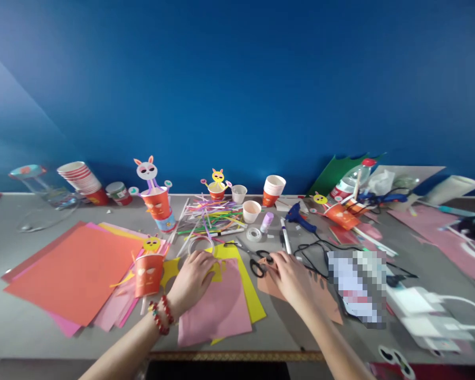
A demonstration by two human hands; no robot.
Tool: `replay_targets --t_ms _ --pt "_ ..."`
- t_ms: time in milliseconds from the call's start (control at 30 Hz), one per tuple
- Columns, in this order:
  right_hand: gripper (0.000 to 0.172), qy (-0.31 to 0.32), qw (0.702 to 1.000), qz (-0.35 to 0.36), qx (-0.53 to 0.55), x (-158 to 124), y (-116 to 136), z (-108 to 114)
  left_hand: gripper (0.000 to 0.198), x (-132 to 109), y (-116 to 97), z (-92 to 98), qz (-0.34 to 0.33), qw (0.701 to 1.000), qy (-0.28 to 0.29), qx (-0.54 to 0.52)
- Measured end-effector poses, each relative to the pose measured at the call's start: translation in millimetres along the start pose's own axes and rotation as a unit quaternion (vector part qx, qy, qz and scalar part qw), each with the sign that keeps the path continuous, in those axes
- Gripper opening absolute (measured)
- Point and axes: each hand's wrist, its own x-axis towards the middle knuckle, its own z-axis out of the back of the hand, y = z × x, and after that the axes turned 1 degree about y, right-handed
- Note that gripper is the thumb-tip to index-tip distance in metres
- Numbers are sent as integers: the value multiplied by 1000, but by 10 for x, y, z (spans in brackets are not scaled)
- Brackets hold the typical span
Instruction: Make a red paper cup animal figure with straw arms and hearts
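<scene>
My left hand (192,279), with a red bead bracelet on the wrist, rests on a pink paper sheet (217,311) that lies over a yellow sheet (250,295); its fingers are curled over a small yellow paper cutout (217,272). My right hand (287,274) lies on a brown paper piece (328,309), its fingertips touching the black handles of a pair of scissors (257,263). A red paper cup with a yellow animal face (148,269) stands just left of my left hand.
Orange and pink sheets (75,269) lie at the left. Coloured straws (209,216), tape roll (254,234), glue stick (266,221), marker (285,237), blue glue gun (298,216), cup stacks (83,182) and cup figures stand behind. A power strip (423,311) and cables lie at right.
</scene>
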Motion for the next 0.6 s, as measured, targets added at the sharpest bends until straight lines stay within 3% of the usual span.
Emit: replay_targets --t_ms 200,367,600 --pt "14 -15 1000 6 27 -2 51 -13 22 214 -143 -23 15 999 40 19" --pt "18 28 999 10 16 94 129 -104 9 420 -201 -180 36 998 45 14" --pt "16 63 998 -21 24 135 117 -100 7 415 -200 -157 76 991 39 -105"
